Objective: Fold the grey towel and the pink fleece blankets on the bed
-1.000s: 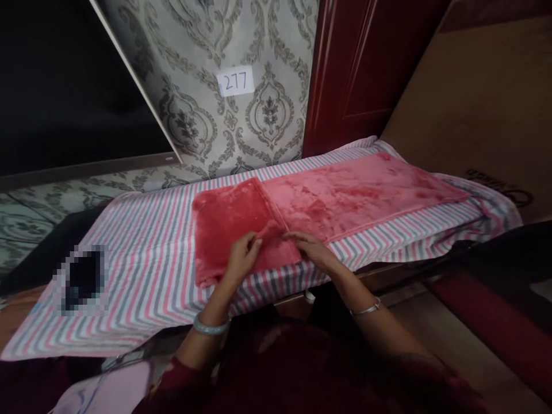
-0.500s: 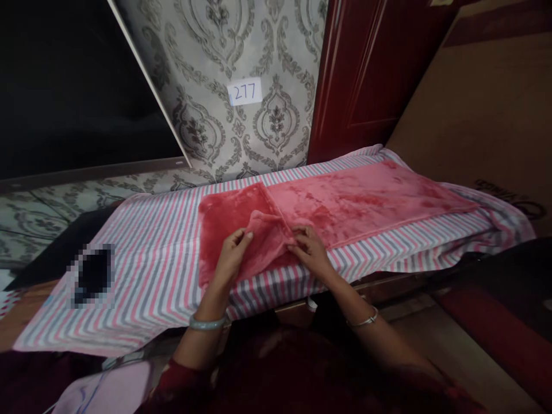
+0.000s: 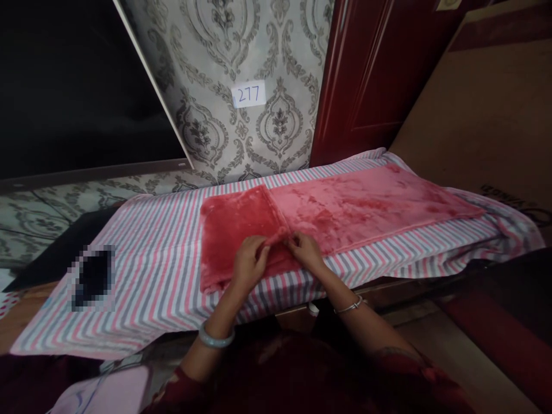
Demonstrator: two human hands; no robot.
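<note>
A long plush cloth (image 3: pixel 353 201), pink-red and fuzzy, lies across a striped sheet (image 3: pixel 159 253). Its left end is folded over into a darker red square layer (image 3: pixel 233 224). My left hand (image 3: pixel 251 259) pinches the near part of that folded layer close to its right edge. Just to the right, my right hand (image 3: pixel 306 250) grips the edge of the same cloth with bent fingers. A small ridge of fabric stands up between my hands. The fingertips are partly hidden in the plush.
A large dark screen (image 3: pixel 77 86) stands at the back left. Behind are a patterned wall with a paper label (image 3: pixel 249 94), a dark red door (image 3: pixel 366 69) and a big cardboard box (image 3: pixel 483 109) on the right. A blurred dark object (image 3: pixel 92 279) lies on the sheet's left.
My left hand has moved right and slightly down, closer to my right hand. The lifted flap of the folded layer has been laid flatter. The view has shifted slightly.
</note>
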